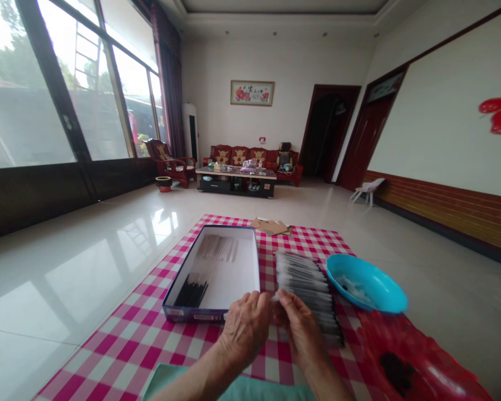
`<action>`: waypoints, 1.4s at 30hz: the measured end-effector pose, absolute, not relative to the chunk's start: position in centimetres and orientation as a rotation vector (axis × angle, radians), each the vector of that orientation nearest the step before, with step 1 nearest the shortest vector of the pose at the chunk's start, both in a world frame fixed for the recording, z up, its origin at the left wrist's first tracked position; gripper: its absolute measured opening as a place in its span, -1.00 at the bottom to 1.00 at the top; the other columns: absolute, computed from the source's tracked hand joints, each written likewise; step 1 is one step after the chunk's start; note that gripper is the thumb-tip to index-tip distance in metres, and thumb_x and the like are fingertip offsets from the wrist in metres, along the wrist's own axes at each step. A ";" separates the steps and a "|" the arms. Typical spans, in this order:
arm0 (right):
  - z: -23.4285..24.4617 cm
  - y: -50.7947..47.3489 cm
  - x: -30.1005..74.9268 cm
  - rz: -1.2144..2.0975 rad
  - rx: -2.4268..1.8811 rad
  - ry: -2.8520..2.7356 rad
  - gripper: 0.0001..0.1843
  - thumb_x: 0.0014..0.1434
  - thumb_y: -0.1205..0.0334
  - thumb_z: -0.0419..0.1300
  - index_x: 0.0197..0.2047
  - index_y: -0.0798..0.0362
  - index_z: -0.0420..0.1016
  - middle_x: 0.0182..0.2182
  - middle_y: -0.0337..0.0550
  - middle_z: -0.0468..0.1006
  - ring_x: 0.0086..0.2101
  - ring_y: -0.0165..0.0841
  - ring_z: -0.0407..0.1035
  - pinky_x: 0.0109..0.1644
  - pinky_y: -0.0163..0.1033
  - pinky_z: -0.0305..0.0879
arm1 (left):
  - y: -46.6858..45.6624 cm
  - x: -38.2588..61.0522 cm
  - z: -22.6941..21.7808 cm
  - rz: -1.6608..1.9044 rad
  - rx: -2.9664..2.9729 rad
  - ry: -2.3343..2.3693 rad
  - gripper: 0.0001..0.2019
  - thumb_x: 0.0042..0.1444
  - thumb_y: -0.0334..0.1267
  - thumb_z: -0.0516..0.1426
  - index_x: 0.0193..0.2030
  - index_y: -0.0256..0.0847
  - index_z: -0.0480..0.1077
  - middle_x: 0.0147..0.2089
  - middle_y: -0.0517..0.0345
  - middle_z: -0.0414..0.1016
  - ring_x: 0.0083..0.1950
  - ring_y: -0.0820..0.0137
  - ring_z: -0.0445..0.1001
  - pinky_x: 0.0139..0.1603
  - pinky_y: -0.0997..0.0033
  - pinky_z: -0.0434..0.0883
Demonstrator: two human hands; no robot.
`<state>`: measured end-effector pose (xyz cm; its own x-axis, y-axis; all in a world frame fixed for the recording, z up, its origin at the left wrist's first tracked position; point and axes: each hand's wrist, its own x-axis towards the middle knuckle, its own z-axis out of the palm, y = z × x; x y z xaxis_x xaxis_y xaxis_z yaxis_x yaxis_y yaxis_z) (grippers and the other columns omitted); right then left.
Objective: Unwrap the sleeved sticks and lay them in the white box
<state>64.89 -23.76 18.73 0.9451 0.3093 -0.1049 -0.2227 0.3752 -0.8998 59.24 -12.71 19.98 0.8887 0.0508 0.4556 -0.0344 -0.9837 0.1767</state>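
Close together above the checkered cloth, both hands work at fingertip level. My left hand (247,323) is closed, its fingers curled round something mostly hidden. My right hand (300,328) pinches a small whitish piece (274,299) between thumb and forefinger, right beside the left fingers. Past my left hand lies a shallow blue-edged box (234,281) with a white inside. It contains a row of clear slim tubes (217,248) and a bunch of thin black sticks (192,292). A long stack of slim pen-like sticks (303,278), translucent with dark ends, lies behind my right hand.
A blue plastic bowl (384,287) with small whitish pieces stands at right. Nearer is a red translucent dish (434,362) with dark pieces. Brown cardboard scraps (271,226) lie at the cloth's (142,317) far edge. Beyond are a coffee table (236,174) and a wooden sofa.
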 end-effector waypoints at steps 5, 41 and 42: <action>18.6 -24.2 65.2 0.271 -1.230 -0.173 -0.75 -0.04 0.05 0.30 -0.35 0.05 0.54 -0.50 -0.28 0.51 -0.47 -0.41 0.34 -0.36 -0.32 0.30 | -12.7 59.1 20.6 0.569 2.868 0.002 -0.81 0.25 -0.32 -0.09 -0.29 -0.16 0.31 -0.37 0.18 0.43 -0.37 0.38 0.42 -0.42 0.44 0.16; 20.0 -23.2 63.3 0.277 -1.035 -0.114 -0.77 -0.08 0.08 0.34 -0.35 0.02 0.54 -0.35 -0.19 0.61 -0.32 -0.27 0.48 -0.32 -0.26 0.38 | -13.2 58.4 22.1 0.515 2.554 -0.044 -0.73 0.22 -0.34 -0.10 -0.06 -0.26 0.36 -0.31 0.04 0.50 -0.34 0.33 0.48 -0.38 0.44 0.30; 20.1 -23.2 63.2 0.265 -1.049 -0.120 -0.76 -0.06 0.07 0.33 -0.33 0.02 0.54 -0.34 -0.19 0.61 -0.31 -0.27 0.48 -0.31 -0.26 0.38 | -13.0 58.4 22.5 0.507 2.457 -0.057 -0.74 0.22 -0.30 -0.09 -0.16 -0.26 0.40 -0.35 0.06 0.50 -0.37 0.36 0.47 -0.38 0.46 0.29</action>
<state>63.23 -23.24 20.12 0.9616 0.2730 -0.0278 -0.1585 0.4700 -0.8683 58.41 -12.99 22.51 0.9253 0.0796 0.3708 -0.1593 -0.8057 0.5705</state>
